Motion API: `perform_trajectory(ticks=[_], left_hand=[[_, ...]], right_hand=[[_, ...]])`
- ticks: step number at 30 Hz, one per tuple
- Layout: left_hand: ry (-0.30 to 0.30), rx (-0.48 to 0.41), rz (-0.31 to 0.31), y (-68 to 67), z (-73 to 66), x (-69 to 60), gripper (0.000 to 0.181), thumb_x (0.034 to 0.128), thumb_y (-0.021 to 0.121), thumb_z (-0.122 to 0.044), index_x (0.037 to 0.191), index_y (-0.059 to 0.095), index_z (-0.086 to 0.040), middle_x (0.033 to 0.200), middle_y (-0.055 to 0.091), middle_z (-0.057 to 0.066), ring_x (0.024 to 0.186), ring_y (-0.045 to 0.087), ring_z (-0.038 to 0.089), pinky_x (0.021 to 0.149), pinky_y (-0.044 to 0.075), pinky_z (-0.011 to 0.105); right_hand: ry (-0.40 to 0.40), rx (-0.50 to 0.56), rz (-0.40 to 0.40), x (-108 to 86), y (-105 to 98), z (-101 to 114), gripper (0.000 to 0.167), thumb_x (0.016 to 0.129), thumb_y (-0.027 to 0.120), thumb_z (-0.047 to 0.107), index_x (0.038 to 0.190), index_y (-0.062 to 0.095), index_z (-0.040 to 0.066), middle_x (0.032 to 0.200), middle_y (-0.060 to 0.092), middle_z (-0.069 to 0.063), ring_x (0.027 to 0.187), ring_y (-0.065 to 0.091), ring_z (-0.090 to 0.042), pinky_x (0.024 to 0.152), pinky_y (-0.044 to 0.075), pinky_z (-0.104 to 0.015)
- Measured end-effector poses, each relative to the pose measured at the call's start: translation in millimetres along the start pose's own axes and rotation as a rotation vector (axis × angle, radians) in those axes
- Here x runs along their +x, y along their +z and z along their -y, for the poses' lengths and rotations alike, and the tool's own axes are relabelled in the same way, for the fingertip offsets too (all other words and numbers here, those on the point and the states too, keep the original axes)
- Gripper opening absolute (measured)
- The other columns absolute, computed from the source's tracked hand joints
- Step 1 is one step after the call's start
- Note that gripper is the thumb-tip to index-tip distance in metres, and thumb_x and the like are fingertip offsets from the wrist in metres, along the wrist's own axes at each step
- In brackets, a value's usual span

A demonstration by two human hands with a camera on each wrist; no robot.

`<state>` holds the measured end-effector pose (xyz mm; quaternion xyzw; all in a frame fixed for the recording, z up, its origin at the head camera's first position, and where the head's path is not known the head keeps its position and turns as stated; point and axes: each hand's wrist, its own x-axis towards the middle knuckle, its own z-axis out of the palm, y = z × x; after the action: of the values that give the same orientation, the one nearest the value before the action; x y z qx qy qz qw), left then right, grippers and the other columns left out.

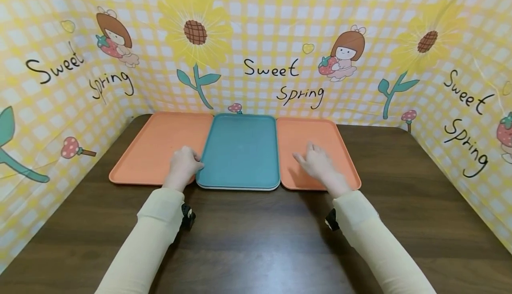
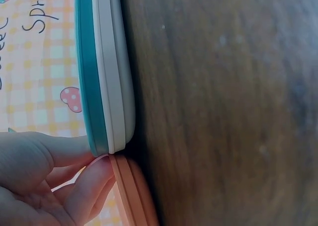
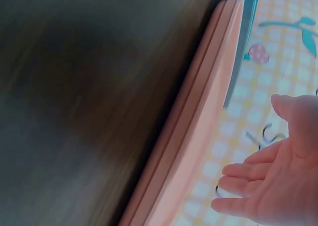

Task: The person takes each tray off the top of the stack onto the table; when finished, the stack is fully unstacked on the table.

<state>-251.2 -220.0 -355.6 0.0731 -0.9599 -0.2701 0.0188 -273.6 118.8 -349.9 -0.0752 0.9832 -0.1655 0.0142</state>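
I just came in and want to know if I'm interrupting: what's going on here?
A person is handling trays on a wooden table. Their left hand pinches the left edge of the teal tray, which sits on a pale tray. Their right hand hovers open above the right orange tray, touching nothing. The left orange tray lies on the teal one's other side.

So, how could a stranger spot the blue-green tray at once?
On the brown wooden table, look along the far edge, by the yellow checked cloth. The blue-green tray lies there between two others, with white showing under its near rim. Its colour sets it apart: the left tray and the right tray are both orange.
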Motion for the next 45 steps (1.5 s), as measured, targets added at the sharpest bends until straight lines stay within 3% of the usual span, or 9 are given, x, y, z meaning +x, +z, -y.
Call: perform_trajectory(ticks=[4, 11, 18, 24, 36, 39, 41, 43, 45], left_hand=[[-0.008, -0.003, 0.003, 0.7, 0.0, 2.0, 0.021, 0.0841, 0.066, -0.008, 0.101, 0.070, 0.004, 0.113, 0.064, 0.025, 0.106, 0.058, 0.039, 0.087, 0.050, 0.049], [-0.021, -0.001, 0.004, 1.0, -0.3, 2.8, 0.022, 0.0842, 0.066, -0.008, 0.103, 0.070, 0.003, 0.114, 0.064, 0.024, 0.106, 0.058, 0.039, 0.087, 0.050, 0.048], [-0.029, -0.006, 0.018, 2.9, -0.6, 3.3, 0.017, 0.0851, 0.066, -0.008, 0.098, 0.071, 0.002, 0.115, 0.063, 0.023, 0.108, 0.057, 0.038, 0.088, 0.050, 0.049], [-0.027, -0.004, 0.016, 4.4, 0.8, 3.7, 0.016, 0.0849, 0.066, -0.009, 0.097, 0.072, 0.001, 0.116, 0.063, 0.023, 0.109, 0.057, 0.039, 0.089, 0.049, 0.049], [-0.016, -0.004, -0.009, 4.6, 4.2, 3.5, 0.019, 0.0840, 0.067, -0.010, 0.066, 0.065, -0.006, 0.090, 0.070, 0.014, 0.086, 0.056, 0.023, 0.076, 0.049, 0.038], [-0.016, -0.004, -0.012, 4.6, 3.5, 3.7, 0.028, 0.0835, 0.067, -0.009, 0.058, 0.056, -0.009, 0.068, 0.060, 0.006, 0.072, 0.049, 0.019, 0.066, 0.043, 0.033], [-0.017, -0.003, -0.013, 4.9, 2.9, 4.0, 0.035, 0.0834, 0.067, -0.009, 0.055, 0.047, -0.011, 0.057, 0.044, 0.000, 0.064, 0.039, 0.017, 0.060, 0.036, 0.031], [-0.018, -0.005, -0.014, 5.1, 2.9, 4.4, 0.037, 0.0832, 0.068, -0.009, 0.055, 0.044, -0.013, 0.056, 0.036, -0.002, 0.062, 0.035, 0.017, 0.058, 0.033, 0.030], [-0.022, -0.006, -0.011, 5.3, 3.2, 4.6, 0.033, 0.0832, 0.068, -0.010, 0.056, 0.048, -0.011, 0.057, 0.043, 0.001, 0.064, 0.039, 0.018, 0.060, 0.036, 0.031]], right_hand=[[-0.020, 0.020, 0.030, 2.6, 5.2, 19.5, 0.070, 0.099, 0.038, 0.043, 0.145, 0.023, -0.007, 0.144, 0.035, -0.030, 0.130, 0.039, -0.042, 0.106, 0.034, -0.051], [-0.098, 0.016, 0.012, 5.9, 21.8, 41.8, 0.058, 0.099, 0.039, 0.043, 0.131, 0.040, -0.006, 0.124, 0.052, -0.027, 0.114, 0.053, -0.040, 0.094, 0.044, -0.048], [-0.084, 0.027, 0.047, 7.8, 33.7, 53.8, 0.070, 0.099, 0.040, 0.042, 0.145, 0.024, -0.008, 0.145, 0.036, -0.027, 0.134, 0.036, -0.038, 0.109, 0.033, -0.046], [-0.060, 0.034, 0.088, 7.7, 36.7, 60.6, 0.072, 0.099, 0.042, 0.040, 0.146, 0.018, -0.008, 0.148, 0.031, -0.027, 0.138, 0.031, -0.036, 0.112, 0.029, -0.044], [-0.069, 0.014, 0.052, 9.0, 40.6, 66.1, 0.059, 0.096, 0.052, 0.032, 0.136, 0.037, -0.009, 0.132, 0.047, -0.026, 0.123, 0.046, -0.037, 0.101, 0.040, -0.044], [-0.070, 0.002, 0.045, 9.2, 39.6, 65.3, 0.039, 0.095, 0.055, 0.024, 0.119, 0.051, -0.007, 0.120, 0.053, -0.024, 0.113, 0.049, -0.035, 0.093, 0.044, -0.041], [-0.071, 0.012, 0.037, 9.6, 37.9, 64.7, 0.020, 0.095, 0.054, 0.017, 0.090, 0.056, -0.003, 0.099, 0.055, -0.019, 0.096, 0.050, -0.030, 0.082, 0.045, -0.036], [-0.057, 0.050, 0.036, 10.1, 36.1, 64.0, 0.029, 0.094, 0.052, 0.008, 0.066, 0.044, 0.006, 0.077, 0.046, -0.011, 0.076, 0.045, -0.024, 0.068, 0.042, -0.032], [-0.038, 0.100, 0.037, 10.8, 34.8, 63.4, 0.039, 0.092, 0.048, 0.001, 0.059, 0.030, 0.012, 0.064, 0.032, -0.004, 0.063, 0.036, -0.019, 0.058, 0.036, -0.029]])
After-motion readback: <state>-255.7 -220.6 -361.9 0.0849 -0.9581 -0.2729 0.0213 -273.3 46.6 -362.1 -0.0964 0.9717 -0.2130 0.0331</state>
